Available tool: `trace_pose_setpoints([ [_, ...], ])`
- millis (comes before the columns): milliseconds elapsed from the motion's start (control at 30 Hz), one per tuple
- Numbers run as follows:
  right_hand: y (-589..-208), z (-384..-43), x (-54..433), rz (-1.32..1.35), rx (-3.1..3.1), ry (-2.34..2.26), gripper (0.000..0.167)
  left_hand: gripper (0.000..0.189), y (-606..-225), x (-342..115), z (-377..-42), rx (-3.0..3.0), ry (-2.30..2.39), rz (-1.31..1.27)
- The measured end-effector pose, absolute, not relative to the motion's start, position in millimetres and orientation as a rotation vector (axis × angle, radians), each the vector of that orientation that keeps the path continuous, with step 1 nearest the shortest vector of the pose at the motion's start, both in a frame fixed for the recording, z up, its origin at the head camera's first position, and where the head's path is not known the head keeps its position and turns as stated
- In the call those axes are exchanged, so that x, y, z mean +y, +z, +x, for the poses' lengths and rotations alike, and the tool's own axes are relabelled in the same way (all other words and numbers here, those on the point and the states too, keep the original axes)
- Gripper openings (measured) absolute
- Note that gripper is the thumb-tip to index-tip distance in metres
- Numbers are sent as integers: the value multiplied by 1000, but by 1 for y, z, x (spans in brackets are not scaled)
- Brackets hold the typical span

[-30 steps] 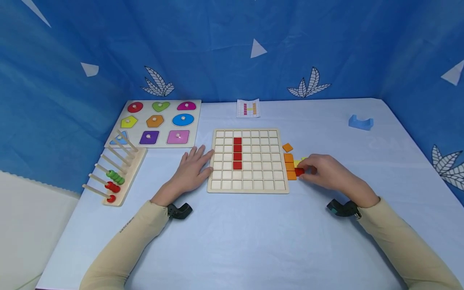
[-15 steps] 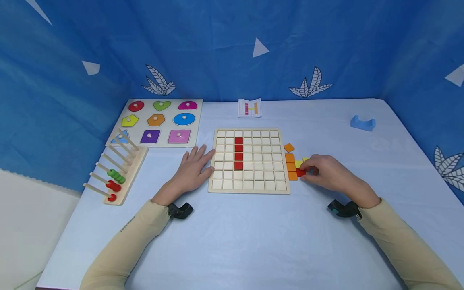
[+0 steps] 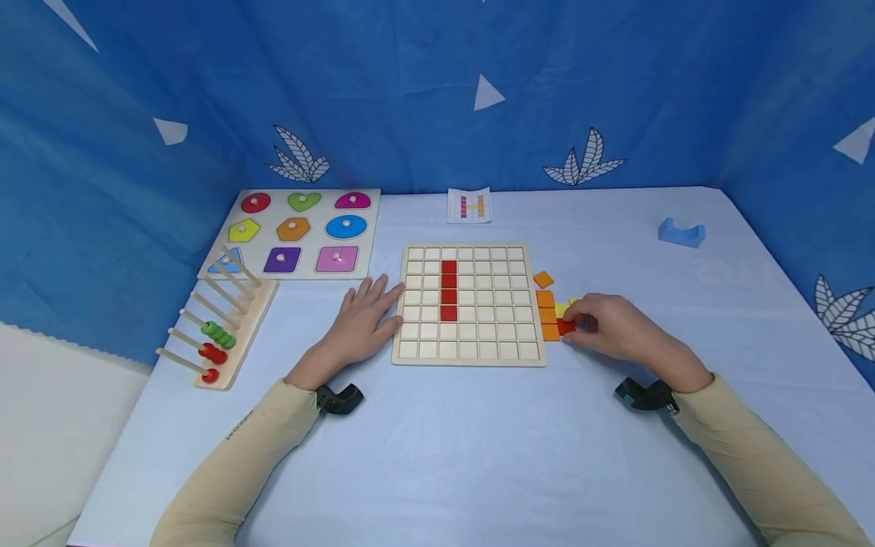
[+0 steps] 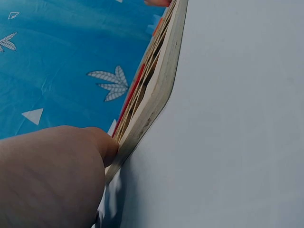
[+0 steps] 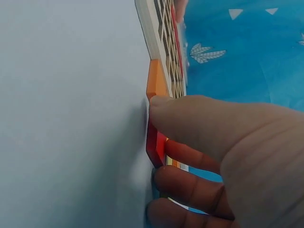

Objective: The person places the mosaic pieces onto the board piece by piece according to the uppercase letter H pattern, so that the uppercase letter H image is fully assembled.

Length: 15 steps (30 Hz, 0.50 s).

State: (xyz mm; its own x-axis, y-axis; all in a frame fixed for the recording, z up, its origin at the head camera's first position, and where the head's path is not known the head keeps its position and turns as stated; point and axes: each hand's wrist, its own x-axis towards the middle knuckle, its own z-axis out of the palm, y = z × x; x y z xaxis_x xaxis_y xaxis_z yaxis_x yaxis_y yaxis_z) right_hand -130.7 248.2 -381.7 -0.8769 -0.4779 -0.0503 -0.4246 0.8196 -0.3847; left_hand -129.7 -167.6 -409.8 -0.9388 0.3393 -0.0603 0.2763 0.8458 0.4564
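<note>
left hand [image 3: 361, 320]: grip relaxed, touching grid board [image 3: 488, 332] | right hand [image 3: 618, 328]: grip pinching red tile [image 5: 155, 146]

Before you, the board [image 3: 488, 331] is bare wood — matt, with a slightly rough, grained edge. Your red tile [image 5: 157, 152] and the orange tile [image 5: 155, 78] have smooth, painted-looking faces. Note the paper card [image 3: 469, 207], the bare-wood stand [image 3: 249, 319] with glossy beads [image 3: 219, 334], and the bracket [image 3: 681, 234], apparently smooth plastic. The backdrop [image 3: 424, 91] is creased, cloth-like, with a faint sheen — your table cover [image 3: 437, 448], smooth; your sleeves [image 3: 239, 456], matt fabric.
</note>
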Motion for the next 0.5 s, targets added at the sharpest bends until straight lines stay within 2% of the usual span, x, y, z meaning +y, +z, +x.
trace_pose_setpoints([
  [500, -383, -130, 247, -664, 2811, -553, 26, 63, -412, -167, -130, 2886, 689, 484],
])
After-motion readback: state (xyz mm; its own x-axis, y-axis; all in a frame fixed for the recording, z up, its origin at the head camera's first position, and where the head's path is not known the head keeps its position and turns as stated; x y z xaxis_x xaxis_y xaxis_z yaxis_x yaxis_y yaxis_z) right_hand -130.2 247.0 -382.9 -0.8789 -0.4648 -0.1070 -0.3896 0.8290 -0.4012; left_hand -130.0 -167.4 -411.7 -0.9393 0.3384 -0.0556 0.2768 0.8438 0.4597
